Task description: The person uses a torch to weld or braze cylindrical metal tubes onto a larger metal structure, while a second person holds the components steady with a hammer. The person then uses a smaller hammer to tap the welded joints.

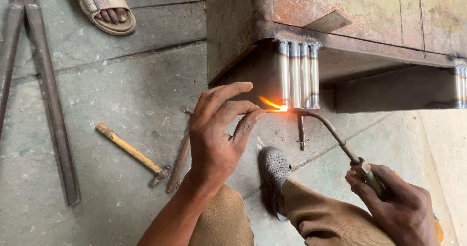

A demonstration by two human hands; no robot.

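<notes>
My right hand grips the handle of a gas torch, whose curved metal neck reaches up and left to a tip under a rusty metal box. My left hand pinches a small burning match right at the torch tip, where an orange flame glows. Just behind the flame stands a row of several short shiny metal tubes, heat-tinted, fixed beneath the rusty metal box. My knees and one foot in a grey perforated shoe show below.
A wooden-handled hammer lies on the concrete floor at left, beside a thin rusty rod. Long metal bars lie at far left. Another person's sandalled foot is at top left. A bolt lies under the box.
</notes>
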